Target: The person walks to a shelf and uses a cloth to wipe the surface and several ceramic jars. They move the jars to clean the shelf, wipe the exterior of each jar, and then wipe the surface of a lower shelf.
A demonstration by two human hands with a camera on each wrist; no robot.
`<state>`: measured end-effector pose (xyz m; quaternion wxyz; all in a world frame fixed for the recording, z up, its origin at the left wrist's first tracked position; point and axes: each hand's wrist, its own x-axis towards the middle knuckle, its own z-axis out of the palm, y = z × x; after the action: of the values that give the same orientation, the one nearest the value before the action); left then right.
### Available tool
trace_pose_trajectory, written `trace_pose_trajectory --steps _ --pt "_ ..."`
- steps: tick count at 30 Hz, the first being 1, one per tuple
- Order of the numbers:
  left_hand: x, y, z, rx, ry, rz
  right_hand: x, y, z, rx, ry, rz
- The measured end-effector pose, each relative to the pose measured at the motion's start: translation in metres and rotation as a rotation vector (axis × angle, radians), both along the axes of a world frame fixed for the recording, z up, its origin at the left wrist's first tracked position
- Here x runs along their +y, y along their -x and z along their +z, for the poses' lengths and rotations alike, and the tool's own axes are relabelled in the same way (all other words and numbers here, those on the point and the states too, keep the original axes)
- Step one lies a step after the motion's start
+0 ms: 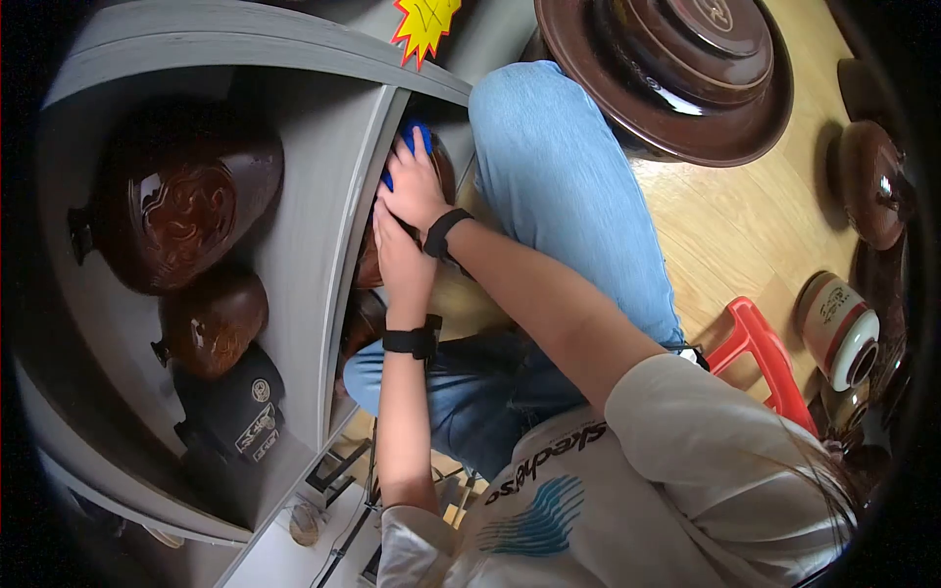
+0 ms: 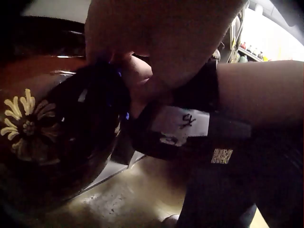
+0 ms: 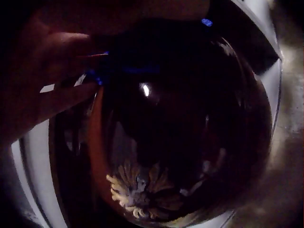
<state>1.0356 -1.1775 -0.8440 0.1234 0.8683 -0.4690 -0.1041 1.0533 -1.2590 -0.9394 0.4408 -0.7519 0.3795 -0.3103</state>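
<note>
My right hand [image 1: 417, 186] lies with fingers spread over a blue cloth [image 1: 419, 137], pressing it to a glossy dark brown jar [image 1: 443, 169] on a grey shelf. The jar bears a raised golden flower, seen in the left wrist view [image 2: 28, 126] and the right wrist view [image 3: 142, 190]. Just below, my left hand [image 1: 402, 257] reaches up with straight fingers to the cloth's lower edge, beside the right hand. Some of its fingertips are hidden beneath the right hand. Blue cloth [image 3: 207, 22] shows in dim light over the jar's top.
Left of the shelf divider [image 1: 358, 245] stand a large carved brown jar [image 1: 196, 201], a smaller one [image 1: 216, 323] and a black box [image 1: 235, 407]. A wide-rimmed brown vessel [image 1: 676, 122] is beyond the knee. A red stool [image 1: 760, 353] and a cream-and-brown jar [image 1: 838, 323] are at right.
</note>
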Motion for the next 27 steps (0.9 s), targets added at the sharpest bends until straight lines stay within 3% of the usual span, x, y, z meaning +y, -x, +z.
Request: trace_pose_trajectory --steps 4,6,10,12,14,16,18,20,22,23,24,26,27 --pt "0.009 -0.003 0.015 0.075 -0.064 0.037 0.016 0.010 0.015 -0.096 -0.064 -0.075" --pt "0.011 -0.007 0.012 0.013 -0.094 -0.093 0.023 0.014 0.017 -0.111 -0.344 -0.182" --pt "0.012 0.001 0.008 0.060 -0.111 -0.142 0.030 0.025 0.003 -0.053 -0.684 -0.275" --pt "0.014 -0.003 -0.006 0.077 -0.051 -0.124 0.026 0.023 -0.004 -0.109 -0.571 -0.366" --pt "0.010 0.001 -0.002 0.095 0.003 -0.109 0.018 0.034 0.003 -0.157 -0.832 -0.343" --pt "0.006 0.003 0.005 0.307 -0.005 -0.023 0.017 0.034 0.007 -0.124 -0.802 -0.393" --pt "0.010 -0.001 0.004 0.331 0.000 -0.021 0.017 0.026 -0.011 -0.097 -0.877 -0.532" --pt "0.015 -0.007 0.004 0.353 0.009 -0.012 0.016 0.014 -0.037 -0.230 -0.882 -0.627" --pt "0.016 -0.015 0.005 0.625 0.082 0.059 0.008 0.005 -0.065 -0.911 -1.154 -0.654" --pt "0.015 -0.020 0.001 0.820 0.248 0.022 0.001 -0.001 -0.029 -0.953 -1.112 -0.831" --pt "0.010 -0.021 0.013 0.923 0.250 0.066 -0.009 0.004 -0.009 -0.954 -1.111 -0.823" --pt "0.002 -0.021 0.026 1.006 0.313 0.145 -0.019 0.012 0.007 -1.151 -1.596 -0.750" --pt "-0.002 -0.022 0.028 1.047 0.315 0.131 -0.023 0.012 0.010 -1.296 -1.562 -0.688"
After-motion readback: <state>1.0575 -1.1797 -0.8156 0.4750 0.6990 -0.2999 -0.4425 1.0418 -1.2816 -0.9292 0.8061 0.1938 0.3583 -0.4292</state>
